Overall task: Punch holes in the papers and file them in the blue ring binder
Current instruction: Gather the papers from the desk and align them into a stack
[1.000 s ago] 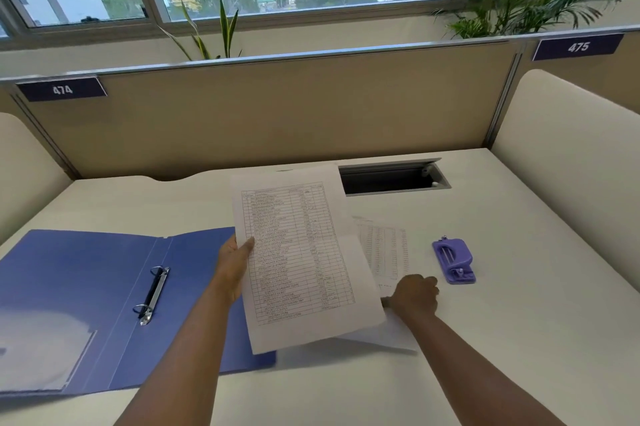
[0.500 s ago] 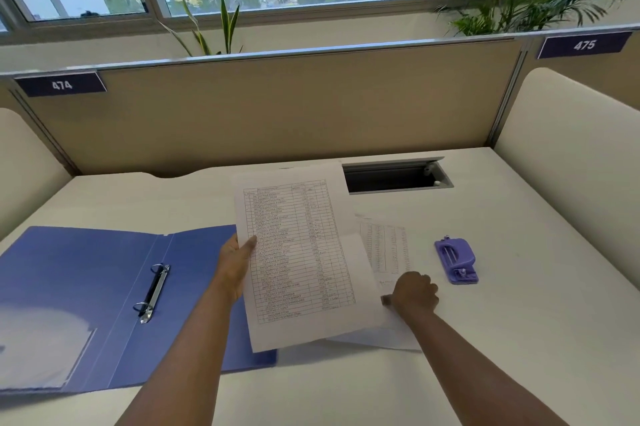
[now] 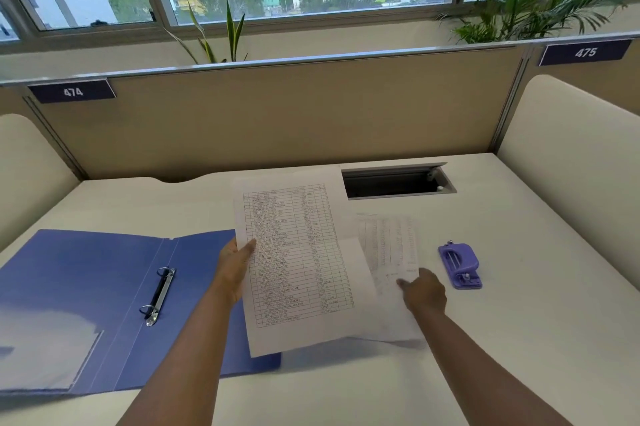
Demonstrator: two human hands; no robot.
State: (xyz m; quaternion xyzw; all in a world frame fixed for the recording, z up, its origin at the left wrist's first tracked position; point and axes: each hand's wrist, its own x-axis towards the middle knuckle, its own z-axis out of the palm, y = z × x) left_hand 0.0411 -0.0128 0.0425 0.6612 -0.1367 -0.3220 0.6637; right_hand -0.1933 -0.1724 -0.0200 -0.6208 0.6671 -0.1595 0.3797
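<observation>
Left hand (image 3: 232, 273) gripping sheet (image 3: 298, 262), binder (image 3: 104, 287) beside

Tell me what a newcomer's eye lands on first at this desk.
First the printed sheet, held up at centre by the left hand gripping its left edge. Then the open blue binder lying flat to the left, rings showing. To the right, the right hand rests on a second sheet, with the purple punch just beyond.

Binder (image 3: 104, 287) left, papers (image 3: 391, 252) centre, punch (image 3: 460, 264) right.
</observation>
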